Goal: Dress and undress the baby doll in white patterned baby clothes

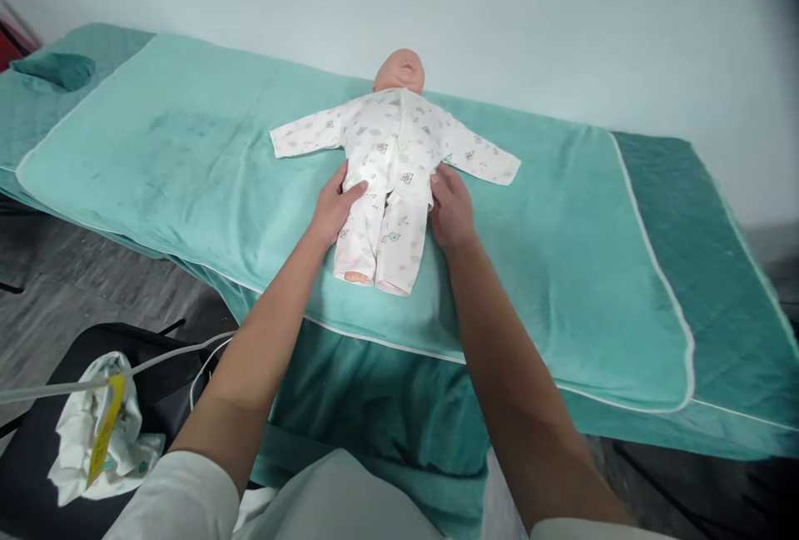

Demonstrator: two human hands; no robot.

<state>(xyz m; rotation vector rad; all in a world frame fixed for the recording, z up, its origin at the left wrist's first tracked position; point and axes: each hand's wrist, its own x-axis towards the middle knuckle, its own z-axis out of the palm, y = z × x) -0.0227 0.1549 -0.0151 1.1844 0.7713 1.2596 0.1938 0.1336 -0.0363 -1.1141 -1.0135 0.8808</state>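
Note:
A baby doll (399,70) lies on its back on a teal towel (187,157), dressed in a white printed suit (393,157) with its sleeves spread out. My left hand (334,207) rests at the doll's left hip, thumb on the suit's waist, fingers pressed together. At the other side of the waist my right hand (450,209) has its fingers curled onto the hem of the top. One bare foot (355,277) shows at the left trouser leg.
The towel covers a teal-sheeted couch (717,274) that stands against a pale wall. A small teal pillow (56,70) lies at the far left end. A black chair (37,440) at lower left holds a crumpled white garment (100,440) with a yellow tag.

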